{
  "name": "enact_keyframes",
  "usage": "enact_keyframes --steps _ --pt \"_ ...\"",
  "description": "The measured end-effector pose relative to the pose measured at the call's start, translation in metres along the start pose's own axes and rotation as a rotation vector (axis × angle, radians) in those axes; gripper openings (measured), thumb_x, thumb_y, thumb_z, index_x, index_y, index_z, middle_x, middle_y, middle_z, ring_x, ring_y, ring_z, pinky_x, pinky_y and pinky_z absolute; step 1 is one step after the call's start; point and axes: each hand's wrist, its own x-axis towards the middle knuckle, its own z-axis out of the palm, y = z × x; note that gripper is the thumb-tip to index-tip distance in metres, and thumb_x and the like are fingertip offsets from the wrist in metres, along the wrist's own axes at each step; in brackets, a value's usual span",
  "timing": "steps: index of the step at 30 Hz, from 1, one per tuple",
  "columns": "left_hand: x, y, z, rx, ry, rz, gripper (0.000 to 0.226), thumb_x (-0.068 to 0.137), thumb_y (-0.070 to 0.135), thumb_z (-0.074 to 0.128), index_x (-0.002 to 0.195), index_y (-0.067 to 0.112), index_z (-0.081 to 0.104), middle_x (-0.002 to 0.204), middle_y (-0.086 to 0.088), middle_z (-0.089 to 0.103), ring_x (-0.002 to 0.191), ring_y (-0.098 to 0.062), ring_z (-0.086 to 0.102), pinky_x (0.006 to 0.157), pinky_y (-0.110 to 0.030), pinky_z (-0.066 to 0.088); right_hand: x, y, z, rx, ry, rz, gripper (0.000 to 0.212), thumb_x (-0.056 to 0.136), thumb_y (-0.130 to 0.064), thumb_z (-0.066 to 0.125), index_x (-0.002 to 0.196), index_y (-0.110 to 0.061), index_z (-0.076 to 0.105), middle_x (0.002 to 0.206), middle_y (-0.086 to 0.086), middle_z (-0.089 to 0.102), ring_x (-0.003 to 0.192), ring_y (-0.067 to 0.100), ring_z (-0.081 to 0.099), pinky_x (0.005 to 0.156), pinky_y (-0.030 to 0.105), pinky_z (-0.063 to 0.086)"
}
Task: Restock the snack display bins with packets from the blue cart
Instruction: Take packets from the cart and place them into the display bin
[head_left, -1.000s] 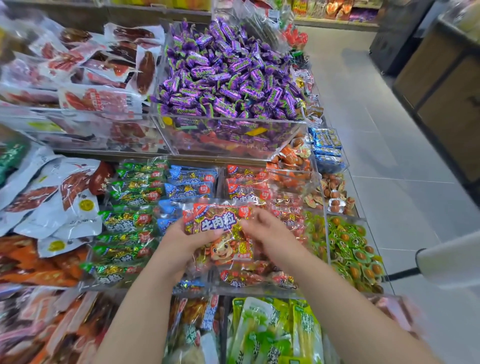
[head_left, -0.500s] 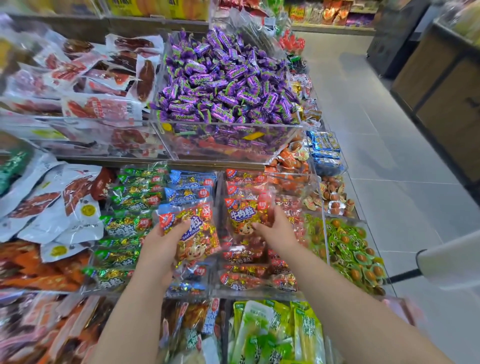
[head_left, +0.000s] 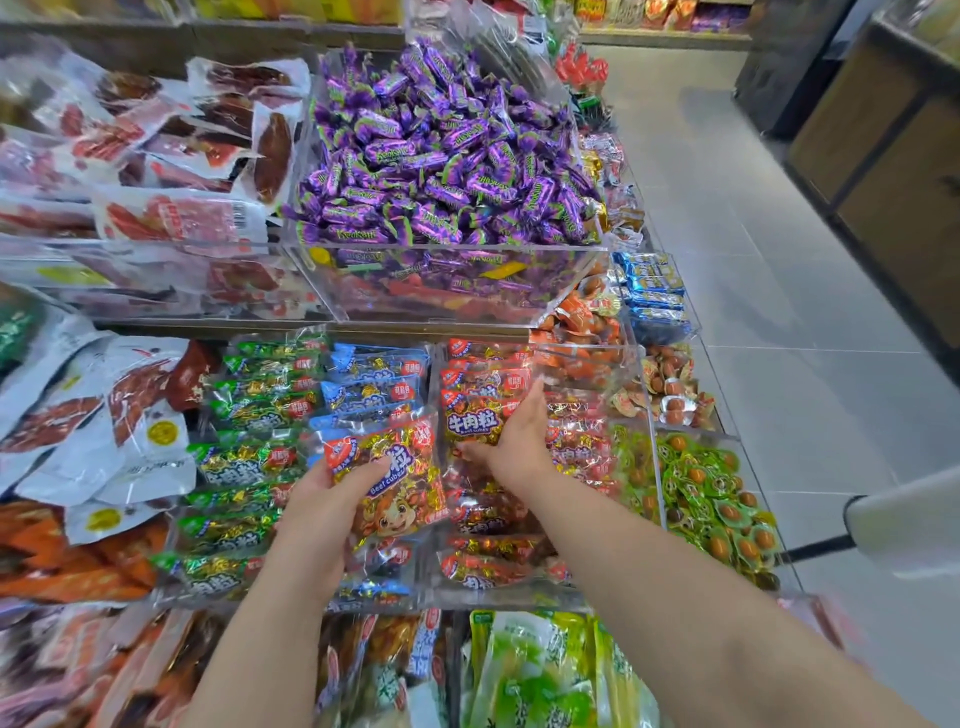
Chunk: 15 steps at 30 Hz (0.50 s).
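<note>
both hands sit farther apart than a second ago, the right hand now pressing its glossy red packet onto the crinkly stack in the clear bin, fingers clamped round its edge. left hand grips a second packet, tilted, over blue packets just left. purple twist-wrapped candies heap in the far bin.

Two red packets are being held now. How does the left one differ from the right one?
The left packet is tilted; the right packet sits level. The left packet is over the blue packets; the right packet is among the red packets. The left packet shows its cartoon face; the right packet's is not visible. Both are red-and-gold beef cube packets.
</note>
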Motion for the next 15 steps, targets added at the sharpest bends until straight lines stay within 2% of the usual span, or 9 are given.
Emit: enact_keyframes --steps 3,6,9,12,15 --pt "0.0 0.001 0.001 0.012 -0.021 0.007 0.023 0.084 0.023 0.07 0.105 0.019 0.061 0.088 -0.005 0.076 0.077 -0.025 0.073 0.08 -0.048 0.056 -0.001 0.004 0.0 -0.006 -0.011 -0.014 0.138 0.062 -0.036 0.086 0.145 -0.027 -0.024 0.158 -0.003 -0.008 0.146 0.02 -0.003 0.114 0.034 0.005" --pt "-0.001 -0.001 0.002 0.0 -0.022 0.009 0.025 0.084 0.023 0.07 0.107 0.02 0.06 0.09 -0.005 0.076 0.079 -0.026 0.073 0.081 -0.051 0.056 -0.007 0.012 -0.002 0.044 -0.042 0.024 0.15 0.049 -0.043 0.091 0.139 -0.037 -0.029 0.156 -0.011 -0.014 0.145 0.018 -0.003 0.117 0.038 0.006" --pt "-0.001 -0.003 0.002 -0.034 -0.015 0.007 0.027 0.083 0.021 0.07 0.108 0.018 0.059 0.089 -0.005 0.076 0.078 -0.024 0.073 0.072 -0.043 0.057 -0.013 0.017 0.0 -0.008 -0.044 0.0 0.154 0.044 -0.044 0.092 0.136 -0.04 -0.03 0.155 -0.013 -0.014 0.145 0.018 -0.001 0.118 0.038 0.009" --pt "0.0 -0.002 0.001 -0.064 -0.017 0.004 0.023 0.083 0.019 0.069 0.104 0.019 0.06 0.086 -0.004 0.076 0.075 -0.023 0.073 0.063 -0.034 0.054 -0.009 0.012 0.0 -0.066 0.021 -0.029 0.15 0.049 -0.044 0.091 0.141 -0.033 -0.027 0.157 -0.004 0.001 0.144 0.022 0.009 0.116 0.036 0.013" --pt "0.001 0.0 -0.001 -0.052 -0.004 0.009 0.022 0.082 0.02 0.07 0.102 0.02 0.061 0.085 -0.003 0.076 0.074 -0.022 0.073 0.065 -0.035 0.054 -0.001 0.001 0.001 -0.162 0.102 -0.052 0.146 0.053 -0.047 0.088 0.145 -0.022 -0.022 0.153 0.006 0.018 0.141 0.028 0.02 0.117 0.044 0.02"
